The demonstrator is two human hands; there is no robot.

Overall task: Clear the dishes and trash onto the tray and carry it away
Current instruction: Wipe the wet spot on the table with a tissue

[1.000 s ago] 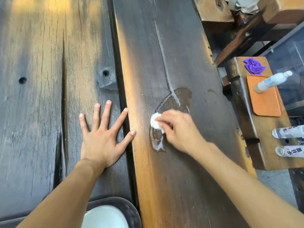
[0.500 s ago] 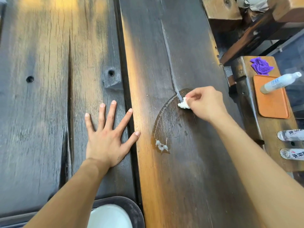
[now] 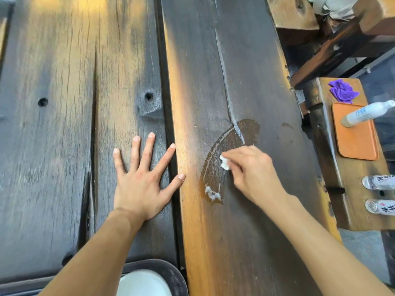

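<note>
Both hands are on the table (image 3: pixel 64 146): my left hand (image 3: pixel 141 178) lies flat with fingers spread wide and holds nothing, while my right hand (image 3: pixel 252 174) pinches a small white wad (image 3: pixel 224 163) at its fingertips, pressed onto a dark wet patch (image 3: pixel 226 154). White residue (image 3: pixel 211 194) sits at the patch's near end. At the near edge I see a dark tray (image 3: pixel 171 274) with a white dish (image 3: pixel 143 285) on it.
</note>
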